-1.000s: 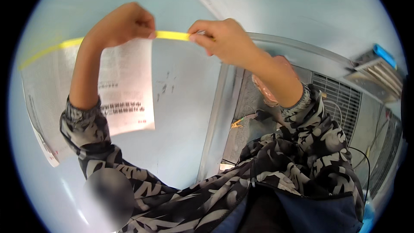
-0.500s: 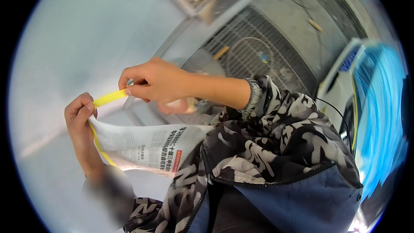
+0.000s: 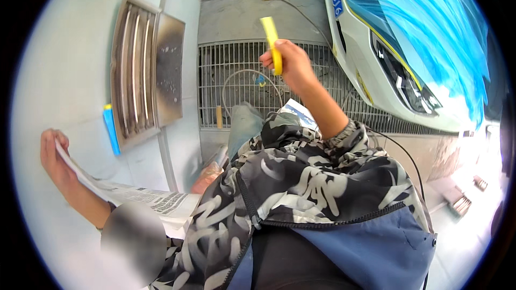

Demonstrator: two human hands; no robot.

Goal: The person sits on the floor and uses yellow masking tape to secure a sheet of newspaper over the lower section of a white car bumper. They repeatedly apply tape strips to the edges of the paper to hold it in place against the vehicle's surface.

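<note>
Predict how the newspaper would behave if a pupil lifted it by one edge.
The newspaper would probably flop, since it bends in a curve from the left grip. It is likely light for its size, as its edge looks thin.

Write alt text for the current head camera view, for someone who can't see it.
A person's right hand holds up a piece of yellow tape, while the left hand grips a newspaper sheet. Also in view are a metal floor grate and a white car partly covered in blue plastic sheeting.
</note>
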